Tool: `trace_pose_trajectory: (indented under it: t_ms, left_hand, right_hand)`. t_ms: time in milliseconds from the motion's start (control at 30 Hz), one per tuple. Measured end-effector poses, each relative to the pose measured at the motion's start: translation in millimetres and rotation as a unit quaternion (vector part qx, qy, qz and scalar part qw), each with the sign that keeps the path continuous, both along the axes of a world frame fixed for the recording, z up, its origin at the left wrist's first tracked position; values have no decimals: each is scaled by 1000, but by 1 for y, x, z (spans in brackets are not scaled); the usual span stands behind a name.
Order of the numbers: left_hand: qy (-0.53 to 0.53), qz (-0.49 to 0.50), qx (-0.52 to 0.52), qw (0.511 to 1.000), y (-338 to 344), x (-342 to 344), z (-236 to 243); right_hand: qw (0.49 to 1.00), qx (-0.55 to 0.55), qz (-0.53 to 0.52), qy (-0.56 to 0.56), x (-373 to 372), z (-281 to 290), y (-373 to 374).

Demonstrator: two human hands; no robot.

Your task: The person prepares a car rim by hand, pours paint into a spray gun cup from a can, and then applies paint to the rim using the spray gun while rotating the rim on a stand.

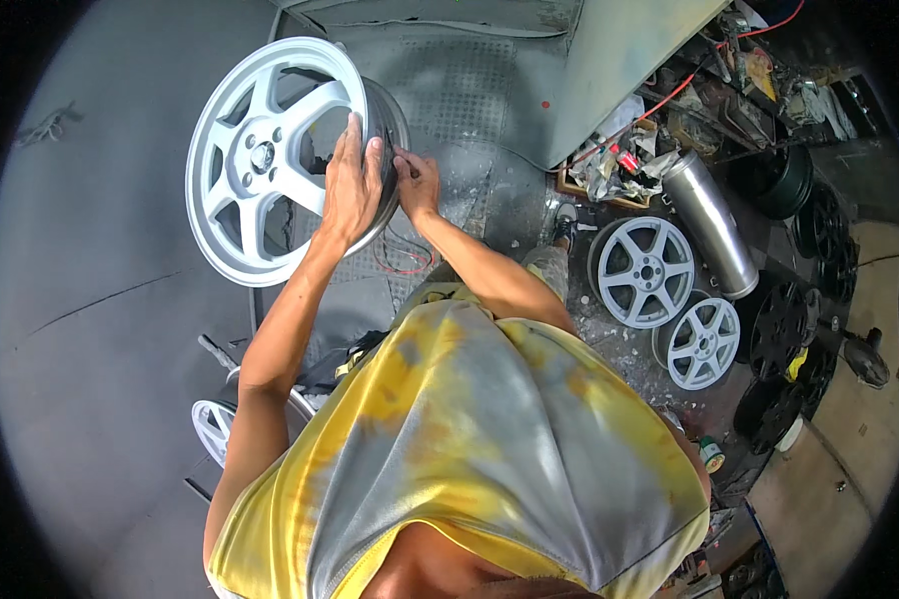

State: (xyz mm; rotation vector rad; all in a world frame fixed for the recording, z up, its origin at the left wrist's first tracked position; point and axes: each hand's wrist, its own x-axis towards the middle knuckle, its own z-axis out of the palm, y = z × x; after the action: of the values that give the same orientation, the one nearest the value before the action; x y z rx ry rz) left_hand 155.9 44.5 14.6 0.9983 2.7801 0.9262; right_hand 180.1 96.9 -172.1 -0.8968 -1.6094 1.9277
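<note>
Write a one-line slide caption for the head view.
Left hand against a white spoked wheel, right hand at its barrel; more wheels nearby.

White spoked wheel is seen tilted at upper left. Left hand is laid against its right-side rim, fingers extended. Right hand is bent in at the wheel's rear edge; whether anything is pinched there can't be told. Two pale spoked wheels are set near a silver cylinder; dark wheels are grouped further right.
</note>
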Motion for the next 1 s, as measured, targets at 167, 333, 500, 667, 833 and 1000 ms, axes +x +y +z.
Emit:
trace_pose_trajectory:
  t_ms: [167,333,500,667,833,1000]
  left_hand:
    - [35,7,-8,999,-9,4,-6]
    - [-10,19,-18,1000,2,5,5]
    - [14,13,-16,1000,5,1,0]
    - [5,35,-31,999,2,8,3]
    - [28,38,-20,999,18,7,13]
    - [30,108,-47,993,23,15,7]
  right_hand:
    - [1000,18,21,-12,18,1,-13]
    - [996,82,-8,21,1,-15,-5]
    - [1000,2,-15,-16,0,-13,-9]
    - [991,111,31,-74,21,-17,28]
    - [978,-2,180,-108,104,-88,134]
    - [963,-208,88,-146,231,-126,313]
